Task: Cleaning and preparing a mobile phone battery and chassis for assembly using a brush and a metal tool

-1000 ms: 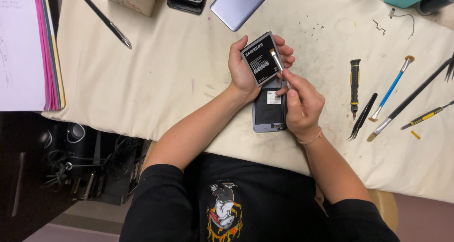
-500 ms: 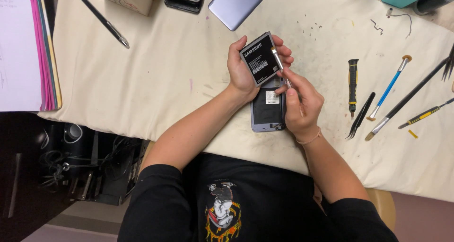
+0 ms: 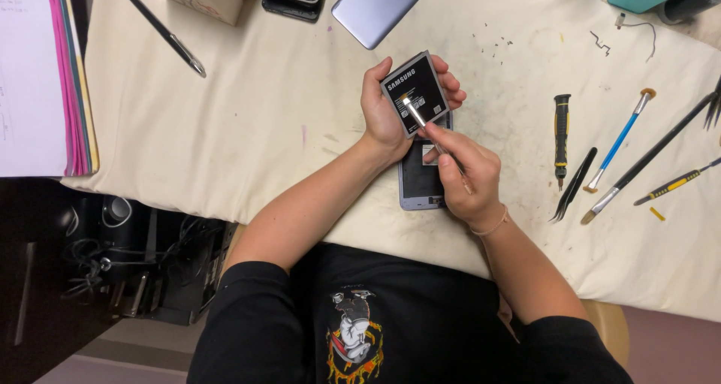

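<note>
Our left hand (image 3: 383,117) grips a black phone battery (image 3: 415,93) upright above the opened phone (image 3: 420,185) lying on the counter (image 3: 225,129); our right hand (image 3: 469,177) pinches metal tweezers (image 3: 424,123), tip touching the battery's face. Further tools (image 3: 601,155) lie well right.

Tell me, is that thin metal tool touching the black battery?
Touching. In the head view the metal tool in the right hand lies with its tip on the black battery.

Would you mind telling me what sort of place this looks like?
Probably a phone repair bench: the left hand holds a phone battery over an opened phone, with a screwdriver and tweezers on the cloth-covered table.
</note>
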